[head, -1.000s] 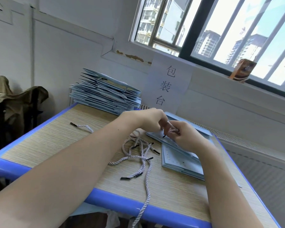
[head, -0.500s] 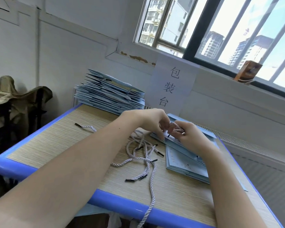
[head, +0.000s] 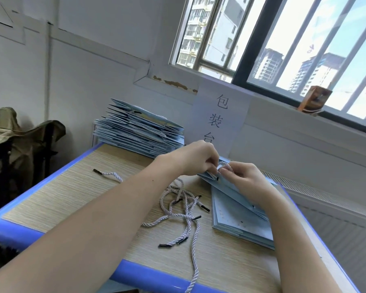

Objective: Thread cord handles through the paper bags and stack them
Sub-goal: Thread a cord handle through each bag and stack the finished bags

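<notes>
Cord (head: 226, 166), a short loop with a black tip, is pinched between the curled fingers of the left hand (head: 193, 158) and the right hand (head: 244, 178) at the raised edge of the top paper bag (head: 237, 193), right of the frame's centre, on a low pile of bags (head: 241, 224). The tip could be missed at the hole, or the paper torn, if the cord is forced at an angle. The hole itself is hidden behind the fingertips, so how far the cord is through cannot be told; the loose cords (head: 184, 210) are tangled at centre.
</notes>
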### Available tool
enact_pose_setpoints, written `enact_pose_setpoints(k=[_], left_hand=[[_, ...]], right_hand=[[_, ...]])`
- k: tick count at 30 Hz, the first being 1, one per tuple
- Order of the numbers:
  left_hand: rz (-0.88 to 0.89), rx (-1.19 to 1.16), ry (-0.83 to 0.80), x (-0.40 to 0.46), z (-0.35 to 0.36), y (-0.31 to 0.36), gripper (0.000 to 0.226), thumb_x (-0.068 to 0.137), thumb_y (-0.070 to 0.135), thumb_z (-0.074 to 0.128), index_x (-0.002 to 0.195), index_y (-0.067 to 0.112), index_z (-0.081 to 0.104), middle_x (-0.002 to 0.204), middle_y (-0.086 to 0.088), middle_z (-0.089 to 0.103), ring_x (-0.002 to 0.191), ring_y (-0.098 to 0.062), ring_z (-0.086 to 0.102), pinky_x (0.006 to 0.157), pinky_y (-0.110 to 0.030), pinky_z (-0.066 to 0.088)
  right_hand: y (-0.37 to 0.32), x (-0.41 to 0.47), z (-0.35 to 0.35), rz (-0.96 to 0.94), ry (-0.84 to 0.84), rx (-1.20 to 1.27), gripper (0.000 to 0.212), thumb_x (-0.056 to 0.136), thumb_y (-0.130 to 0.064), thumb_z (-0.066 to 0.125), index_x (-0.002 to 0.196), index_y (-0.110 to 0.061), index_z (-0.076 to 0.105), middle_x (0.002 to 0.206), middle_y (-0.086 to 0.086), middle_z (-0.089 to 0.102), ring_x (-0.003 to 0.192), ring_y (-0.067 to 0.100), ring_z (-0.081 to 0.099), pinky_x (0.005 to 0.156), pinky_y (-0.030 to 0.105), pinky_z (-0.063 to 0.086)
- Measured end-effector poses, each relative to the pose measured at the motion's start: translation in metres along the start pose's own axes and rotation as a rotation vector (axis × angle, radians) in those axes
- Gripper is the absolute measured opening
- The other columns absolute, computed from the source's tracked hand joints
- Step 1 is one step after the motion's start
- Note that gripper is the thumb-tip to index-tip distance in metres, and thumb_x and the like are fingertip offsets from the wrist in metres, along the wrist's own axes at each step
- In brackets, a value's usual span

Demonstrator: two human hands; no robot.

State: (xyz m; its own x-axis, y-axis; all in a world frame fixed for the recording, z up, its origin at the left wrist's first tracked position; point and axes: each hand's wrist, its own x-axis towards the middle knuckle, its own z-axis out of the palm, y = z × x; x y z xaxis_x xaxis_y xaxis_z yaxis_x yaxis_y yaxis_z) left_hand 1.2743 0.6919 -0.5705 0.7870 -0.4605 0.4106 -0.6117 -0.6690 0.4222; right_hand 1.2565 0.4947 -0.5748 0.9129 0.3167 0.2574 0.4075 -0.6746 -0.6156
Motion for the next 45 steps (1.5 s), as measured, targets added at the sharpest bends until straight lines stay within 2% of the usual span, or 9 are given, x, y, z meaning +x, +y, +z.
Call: enact_pose_setpoints(k=[3,8,12,16,21,26,32,37,45], left_hand=[[0.019,0.036,0.037,-0.001,0.002,0.001,0.015,0.091,0.010,0.061,0.083,0.013,0.074,0.078,0.000,0.069,0.077,-0.021,0.062,0.075,-0.041,0.054],[0.051,0.039,0.135,0.002,0.006,0.000,0.014,0.092,0.012,0.062,0.084,0.015,0.073,0.073,0.005,0.062,0.075,-0.021,0.058,0.072,-0.037,0.051],[0.113,0.030,0.213,0.005,0.007,0.002,0.009,0.087,0.005,0.065,0.087,0.014,0.067,0.087,0.005,0.052,0.086,-0.015,0.050,0.078,-0.032,0.046],[0.113,0.052,0.136,0.006,0.009,0.004,0.017,0.082,-0.001,0.064,0.077,0.015,0.064,0.074,0.011,0.045,0.070,-0.011,0.044,0.065,-0.024,0.032],[0.076,0.035,0.128,0.006,0.008,-0.001,0.004,0.079,0.005,0.072,0.080,0.007,0.076,0.080,0.000,0.062,0.070,-0.012,0.053,0.067,-0.028,0.045],[0.044,0.070,0.191,0.007,0.018,0.003,0.018,0.083,0.026,0.079,0.089,0.009,0.080,0.078,0.010,0.048,0.069,-0.009,0.049,0.069,-0.029,0.043],[0.054,0.048,0.212,0.008,0.029,0.001,0.013,0.089,0.014,0.070,0.094,0.008,0.080,0.077,0.009,0.046,0.071,-0.011,0.048,0.069,-0.026,0.042],[-0.006,0.081,0.195,0.009,0.032,0.004,0.016,0.090,0.012,0.062,0.086,0.002,0.073,0.086,-0.002,0.050,0.080,-0.023,0.055,0.076,-0.039,0.050],[-0.065,0.064,0.080,0.009,0.032,0.004,0.016,0.096,0.008,0.054,0.081,0.012,0.049,0.096,-0.003,0.042,0.092,-0.028,0.053,0.081,-0.038,0.045]], right_hand=[[0.002,0.000,-0.003,-0.024,-0.042,-0.006,0.012,0.092,-0.019,0.069,0.082,-0.025,0.070,0.063,-0.018,0.056,0.061,0.000,0.048,0.061,0.013,0.037],[0.007,0.003,-0.003,-0.030,0.034,0.095,0.007,0.092,-0.017,0.068,0.086,-0.018,0.072,0.066,-0.010,0.054,0.065,0.009,0.044,0.066,0.029,0.036],[0.009,0.005,-0.002,-0.043,0.079,0.157,0.009,0.091,-0.015,0.070,0.088,-0.023,0.075,0.072,-0.005,0.064,0.069,0.010,0.051,0.069,0.030,0.040],[0.009,0.007,0.001,-0.056,0.098,0.187,0.014,0.087,-0.010,0.074,0.085,-0.023,0.076,0.071,-0.003,0.066,0.067,0.010,0.050,0.068,0.028,0.040],[0.008,0.008,0.006,-0.032,0.130,0.274,0.014,0.086,-0.006,0.077,0.083,-0.020,0.077,0.074,-0.003,0.074,0.068,0.008,0.060,0.070,0.025,0.046],[0.009,0.009,0.008,-0.016,0.157,0.315,0.011,0.084,-0.009,0.080,0.084,-0.019,0.078,0.077,0.000,0.076,0.070,0.007,0.062,0.071,0.024,0.047],[0.013,0.009,0.008,-0.022,0.194,0.345,0.006,0.086,-0.008,0.077,0.089,-0.013,0.079,0.085,0.006,0.078,0.076,0.008,0.066,0.076,0.023,0.049],[0.010,0.011,0.010,-0.050,0.178,0.245,0.012,0.089,-0.004,0.073,0.086,-0.016,0.077,0.071,-0.009,0.073,0.062,-0.006,0.061,0.062,0.008,0.043],[0.008,0.012,0.014,-0.029,0.213,0.124,0.020,0.087,-0.008,0.074,0.079,-0.026,0.074,0.076,-0.004,0.075,0.063,-0.004,0.063,0.063,0.007,0.044]])
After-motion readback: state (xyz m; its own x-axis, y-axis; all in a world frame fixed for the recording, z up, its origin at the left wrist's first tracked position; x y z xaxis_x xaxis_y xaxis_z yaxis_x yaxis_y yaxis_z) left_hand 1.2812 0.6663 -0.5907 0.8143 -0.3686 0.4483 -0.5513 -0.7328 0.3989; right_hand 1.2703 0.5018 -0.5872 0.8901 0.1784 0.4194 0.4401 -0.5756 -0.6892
